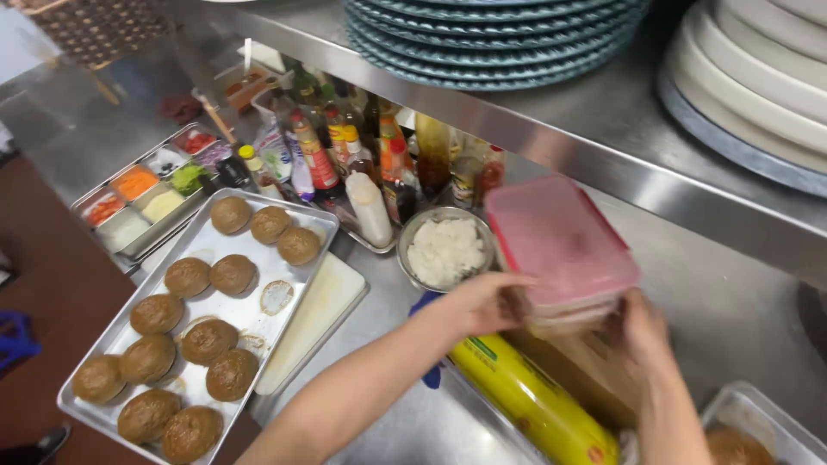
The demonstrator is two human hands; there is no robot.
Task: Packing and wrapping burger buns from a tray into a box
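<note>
A stack of flat plastic containers with a pink-red lid [556, 237] sits on the steel counter in the middle right. My left hand [487, 301] grips the stack's near left side. At the stack's near right corner, my right hand [642, 331] holds it too; this hand is blurred. Just below the hands lies a yellow roll of cling film [534, 400] in its cardboard box [590, 366]. A steel bowl of white crumbly food [445, 250] stands right beside my left hand.
A metal tray [284, 323] of several brown buns [211, 340] lies at left, partly over a white cutting board [314, 319]. Sauce bottles [345, 155] and a tray of topping tubs [146, 194] stand behind. A shelf [603, 138] overhead carries stacked plates [491, 43]. A clear container [758, 426] is at lower right.
</note>
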